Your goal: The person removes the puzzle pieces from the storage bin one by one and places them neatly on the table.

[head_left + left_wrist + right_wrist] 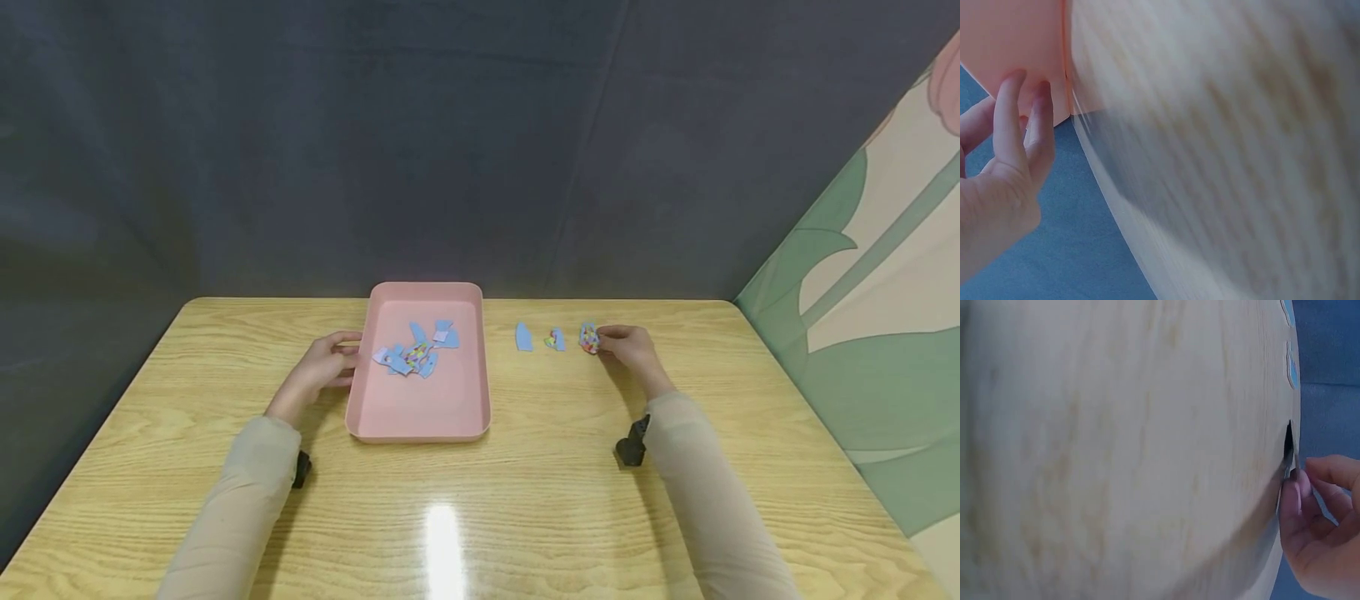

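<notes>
A pink tray (pixel 420 417) stands left of the middle of the table. In it lies a loose heap of flat blue puzzle pieces (pixel 399 364), some with multicoloured patches. My left hand (pixel 328 363) is at the tray's left side, its extended fingertips against the outer wall in the left wrist view. Right of the tray, my right hand (pixel 628 343) pinches a multicoloured puzzle piece (pixel 589 338) between thumb and fingers. The right wrist view shows this piece edge-on and tilted up from the table. A plain blue piece (pixel 523 337) and a smaller blue-and-yellow piece (pixel 556 339) lie to its left.
The wooden table (pixel 547 500) ends at a dark curtain (pixel 480 150) just behind the tray and pieces. A panel with a leaf pattern (pixel 885 275) stands along the right. Black wrist devices (pixel 632 443) hang under both sleeves, close over the table.
</notes>
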`<action>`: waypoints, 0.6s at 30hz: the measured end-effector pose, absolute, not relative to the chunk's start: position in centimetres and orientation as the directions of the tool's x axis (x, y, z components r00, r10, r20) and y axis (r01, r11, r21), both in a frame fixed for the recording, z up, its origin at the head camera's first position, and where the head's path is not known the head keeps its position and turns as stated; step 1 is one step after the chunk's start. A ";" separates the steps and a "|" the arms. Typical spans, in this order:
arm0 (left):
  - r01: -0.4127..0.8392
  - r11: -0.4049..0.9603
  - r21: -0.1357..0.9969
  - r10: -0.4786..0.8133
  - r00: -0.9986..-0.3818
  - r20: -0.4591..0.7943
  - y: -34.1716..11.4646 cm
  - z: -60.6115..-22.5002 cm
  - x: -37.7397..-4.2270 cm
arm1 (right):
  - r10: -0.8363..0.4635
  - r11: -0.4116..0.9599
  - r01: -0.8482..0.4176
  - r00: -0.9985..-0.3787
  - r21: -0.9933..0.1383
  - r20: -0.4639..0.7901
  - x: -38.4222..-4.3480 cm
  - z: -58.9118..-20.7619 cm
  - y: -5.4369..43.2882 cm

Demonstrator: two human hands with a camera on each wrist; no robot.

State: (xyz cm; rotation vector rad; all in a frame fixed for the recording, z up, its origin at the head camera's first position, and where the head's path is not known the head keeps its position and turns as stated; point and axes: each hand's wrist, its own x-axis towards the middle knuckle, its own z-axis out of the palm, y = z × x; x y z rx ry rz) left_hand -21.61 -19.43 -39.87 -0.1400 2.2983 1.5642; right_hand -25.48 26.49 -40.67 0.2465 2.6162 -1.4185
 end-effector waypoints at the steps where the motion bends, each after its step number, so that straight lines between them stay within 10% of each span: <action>1: -0.275 0.385 0.881 0.116 -0.932 -0.342 -19.4 -39.8 -21.6 | 0.078 0.563 0.211 -0.976 -0.799 -0.202 -25.5 -40.7 26.4; 18: -0.259 0.415 0.872 0.098 -0.940 -0.326 -18.9 -39.6 -21.7 | -0.031 0.571 0.128 -0.984 -0.811 -0.177 -26.0 -38.9 19.9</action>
